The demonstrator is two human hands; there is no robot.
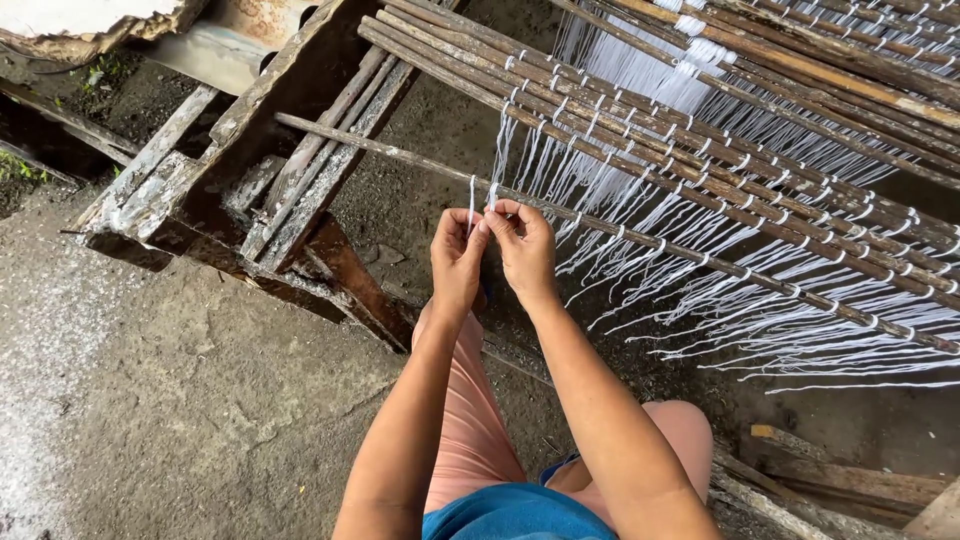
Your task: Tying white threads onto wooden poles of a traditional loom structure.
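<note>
Left hand [457, 262] and right hand [524, 250] meet at the thin stick [420, 160]; fingers of both pinch white string [472, 195] ends. Wooden frame [250, 190] lies left of stick.

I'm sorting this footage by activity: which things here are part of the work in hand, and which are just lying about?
In use:
- left hand and right hand, pinching a white string
- thin stick the string hangs at
- rows of sticks with tied white strings
- wooden frame holding the sticks

Lying about:
- loose planks on the ground
- broken slab at top left
</note>
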